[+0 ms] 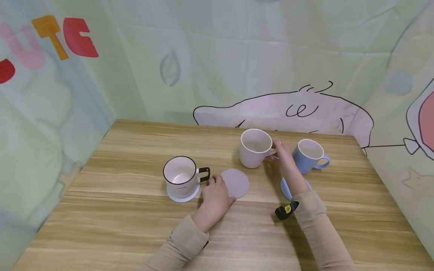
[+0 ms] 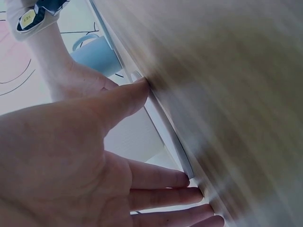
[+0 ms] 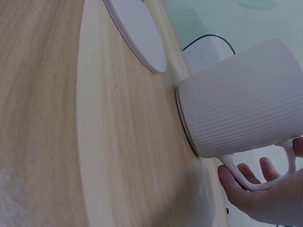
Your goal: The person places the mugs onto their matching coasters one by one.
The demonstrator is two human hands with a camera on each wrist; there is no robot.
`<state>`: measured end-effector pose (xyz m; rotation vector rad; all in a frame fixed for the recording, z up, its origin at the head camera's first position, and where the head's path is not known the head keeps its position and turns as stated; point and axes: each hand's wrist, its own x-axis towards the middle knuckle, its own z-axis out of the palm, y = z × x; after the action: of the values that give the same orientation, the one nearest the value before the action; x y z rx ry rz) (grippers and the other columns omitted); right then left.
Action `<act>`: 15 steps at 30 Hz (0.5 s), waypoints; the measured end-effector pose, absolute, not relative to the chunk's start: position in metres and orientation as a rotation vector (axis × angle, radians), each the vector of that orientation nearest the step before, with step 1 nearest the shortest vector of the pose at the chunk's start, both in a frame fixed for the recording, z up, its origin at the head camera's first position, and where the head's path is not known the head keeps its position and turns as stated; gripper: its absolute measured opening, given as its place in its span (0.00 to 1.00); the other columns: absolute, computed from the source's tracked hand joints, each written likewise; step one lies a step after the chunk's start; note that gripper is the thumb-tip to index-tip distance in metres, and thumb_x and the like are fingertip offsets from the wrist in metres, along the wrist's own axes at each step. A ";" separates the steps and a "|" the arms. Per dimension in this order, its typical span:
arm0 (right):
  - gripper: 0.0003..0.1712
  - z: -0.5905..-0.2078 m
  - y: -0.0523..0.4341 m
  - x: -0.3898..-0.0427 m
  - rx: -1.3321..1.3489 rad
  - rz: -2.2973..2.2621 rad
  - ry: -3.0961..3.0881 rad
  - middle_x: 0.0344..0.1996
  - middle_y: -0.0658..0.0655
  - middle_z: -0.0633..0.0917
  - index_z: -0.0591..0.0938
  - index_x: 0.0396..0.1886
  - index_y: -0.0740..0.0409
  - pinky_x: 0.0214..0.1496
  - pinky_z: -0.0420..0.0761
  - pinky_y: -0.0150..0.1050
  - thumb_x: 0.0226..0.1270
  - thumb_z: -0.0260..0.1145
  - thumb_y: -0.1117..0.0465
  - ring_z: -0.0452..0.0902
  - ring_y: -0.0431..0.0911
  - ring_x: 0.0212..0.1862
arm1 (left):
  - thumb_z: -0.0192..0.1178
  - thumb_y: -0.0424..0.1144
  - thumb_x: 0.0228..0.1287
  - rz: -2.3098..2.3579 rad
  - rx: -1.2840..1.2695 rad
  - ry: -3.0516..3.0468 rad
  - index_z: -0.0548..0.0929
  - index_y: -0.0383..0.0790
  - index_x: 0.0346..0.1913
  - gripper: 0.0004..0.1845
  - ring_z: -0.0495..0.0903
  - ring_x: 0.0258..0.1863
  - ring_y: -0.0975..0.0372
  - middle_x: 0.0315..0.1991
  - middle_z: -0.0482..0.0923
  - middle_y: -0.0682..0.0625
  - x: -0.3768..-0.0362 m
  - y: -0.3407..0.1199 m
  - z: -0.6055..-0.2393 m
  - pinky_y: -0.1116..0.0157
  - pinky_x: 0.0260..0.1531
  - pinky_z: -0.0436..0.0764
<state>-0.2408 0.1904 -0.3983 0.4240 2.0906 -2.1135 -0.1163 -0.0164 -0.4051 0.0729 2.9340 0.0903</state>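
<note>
A pale ribbed mug (image 1: 254,148) (image 3: 241,104) stands upright on the wooden table (image 1: 135,143), behind its middle. My right hand (image 1: 283,156) (image 3: 265,198) grips its handle, with fingers curled through the loop. A round pale coaster (image 1: 235,183) (image 3: 137,33) lies flat in front of that mug. My left hand (image 1: 217,188) (image 2: 94,156) rests on the table at the coaster's left edge (image 2: 165,127), thumb and fingertips touching the rim, fingers nearly straight. Left of this hand a white mug with a black rim and handle (image 1: 181,175) stands on a white coaster (image 1: 183,196).
A blue mug (image 1: 310,155) (image 2: 97,54) stands just right of my right hand. A blue coaster (image 1: 286,188) lies partly under my right forearm. Printed cloth walls close in the table's back and both sides.
</note>
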 end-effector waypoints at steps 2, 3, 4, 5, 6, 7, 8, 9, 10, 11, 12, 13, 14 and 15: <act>0.10 -0.399 0.190 -0.241 0.414 -2.128 2.079 0.35 0.45 0.77 0.74 0.46 0.52 0.38 0.80 0.28 0.74 0.48 0.55 0.75 0.35 0.31 | 0.62 0.64 0.56 0.084 0.073 2.931 0.67 0.27 0.65 0.47 0.72 0.60 0.52 0.65 0.66 0.38 -0.117 -0.016 -0.405 0.61 0.32 0.82; 0.10 -0.400 0.190 -0.241 0.407 -2.136 2.075 0.35 0.45 0.77 0.74 0.45 0.51 0.38 0.80 0.28 0.74 0.48 0.55 0.75 0.35 0.31 | 0.62 0.64 0.56 0.079 0.074 2.931 0.67 0.27 0.65 0.47 0.71 0.60 0.52 0.65 0.66 0.38 -0.117 -0.016 -0.405 0.61 0.32 0.82; 0.10 -0.400 0.190 -0.241 0.396 -2.144 2.070 0.35 0.45 0.76 0.73 0.44 0.51 0.38 0.80 0.28 0.74 0.48 0.55 0.75 0.35 0.31 | 0.62 0.64 0.56 0.075 0.076 2.930 0.67 0.27 0.65 0.47 0.71 0.60 0.52 0.65 0.66 0.38 -0.117 -0.016 -0.405 0.61 0.32 0.82; 0.10 -0.400 0.190 -0.241 0.383 -2.151 2.067 0.35 0.45 0.76 0.73 0.44 0.52 0.38 0.80 0.28 0.74 0.47 0.55 0.75 0.35 0.31 | 0.62 0.64 0.56 0.070 0.079 2.932 0.67 0.27 0.65 0.47 0.71 0.60 0.52 0.65 0.66 0.38 -0.117 -0.016 -0.405 0.61 0.32 0.82; 0.09 -0.401 0.190 -0.241 0.371 -2.158 2.064 0.35 0.45 0.76 0.73 0.44 0.52 0.37 0.80 0.28 0.75 0.47 0.55 0.74 0.35 0.31 | 0.62 0.65 0.56 0.062 0.082 2.931 0.67 0.27 0.65 0.47 0.71 0.60 0.52 0.65 0.66 0.38 -0.117 -0.016 -0.405 0.61 0.32 0.82; 0.10 -0.402 0.190 -0.241 0.355 -2.162 2.065 0.35 0.45 0.76 0.73 0.44 0.52 0.37 0.79 0.27 0.75 0.47 0.56 0.74 0.35 0.31 | 0.62 0.65 0.56 0.054 0.086 2.931 0.68 0.27 0.65 0.47 0.71 0.60 0.52 0.65 0.66 0.38 -0.117 -0.016 -0.406 0.62 0.32 0.82; 0.10 -0.402 0.190 -0.240 0.342 -2.166 2.067 0.34 0.45 0.76 0.73 0.44 0.53 0.38 0.79 0.27 0.75 0.46 0.56 0.73 0.35 0.31 | 0.61 0.65 0.56 0.045 0.089 2.930 0.68 0.27 0.65 0.47 0.71 0.61 0.52 0.65 0.66 0.38 -0.117 -0.017 -0.405 0.62 0.32 0.82; 0.09 -0.403 0.190 -0.240 0.333 -2.167 2.074 0.34 0.45 0.76 0.72 0.44 0.53 0.38 0.79 0.27 0.75 0.46 0.56 0.73 0.35 0.31 | 0.61 0.65 0.56 0.043 0.091 2.931 0.68 0.27 0.65 0.47 0.71 0.61 0.52 0.65 0.66 0.38 -0.117 -0.017 -0.406 0.62 0.32 0.82; 0.10 -0.403 0.191 -0.240 0.322 -2.169 2.077 0.34 0.45 0.76 0.72 0.45 0.53 0.38 0.79 0.27 0.76 0.46 0.56 0.73 0.34 0.31 | 0.61 0.65 0.56 0.039 0.092 2.930 0.68 0.27 0.65 0.47 0.71 0.61 0.52 0.65 0.66 0.38 -0.116 -0.017 -0.406 0.62 0.32 0.82; 0.11 -0.403 0.191 -0.240 0.316 -2.167 2.085 0.34 0.45 0.76 0.73 0.46 0.54 0.38 0.79 0.27 0.76 0.46 0.57 0.73 0.34 0.31 | 0.61 0.65 0.56 0.035 0.092 2.929 0.68 0.27 0.65 0.48 0.71 0.60 0.52 0.65 0.66 0.38 -0.116 -0.017 -0.406 0.62 0.32 0.82; 0.11 -0.404 0.191 -0.240 0.311 -2.160 2.097 0.34 0.45 0.76 0.72 0.48 0.55 0.39 0.79 0.27 0.76 0.45 0.57 0.73 0.34 0.31 | 0.61 0.65 0.56 0.033 0.093 2.928 0.67 0.27 0.65 0.48 0.71 0.61 0.52 0.65 0.66 0.38 -0.116 -0.017 -0.406 0.62 0.31 0.82; 0.12 -0.404 0.190 -0.239 0.308 -2.154 2.108 0.34 0.45 0.76 0.72 0.49 0.55 0.39 0.79 0.27 0.76 0.45 0.57 0.73 0.34 0.31 | 0.61 0.65 0.56 0.033 0.094 2.928 0.67 0.27 0.65 0.48 0.71 0.60 0.52 0.65 0.66 0.38 -0.116 -0.017 -0.406 0.62 0.31 0.82; 0.13 -0.404 0.190 -0.239 0.305 -2.149 2.118 0.35 0.46 0.76 0.72 0.50 0.56 0.39 0.79 0.28 0.76 0.45 0.57 0.73 0.34 0.31 | 0.61 0.65 0.56 0.033 0.093 2.927 0.67 0.27 0.65 0.48 0.71 0.60 0.52 0.65 0.66 0.38 -0.116 -0.017 -0.406 0.62 0.31 0.82; 0.14 -0.404 0.190 -0.239 0.303 -2.144 2.127 0.36 0.46 0.75 0.72 0.51 0.57 0.40 0.79 0.28 0.76 0.45 0.57 0.73 0.34 0.31 | 0.61 0.65 0.56 0.034 0.093 2.927 0.67 0.27 0.65 0.48 0.71 0.60 0.52 0.65 0.66 0.38 -0.116 -0.017 -0.406 0.62 0.31 0.82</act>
<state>-0.2387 0.1905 -0.4042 0.3030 2.1275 -2.1442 -0.1157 -0.0167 -0.4058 0.0931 2.9275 0.0336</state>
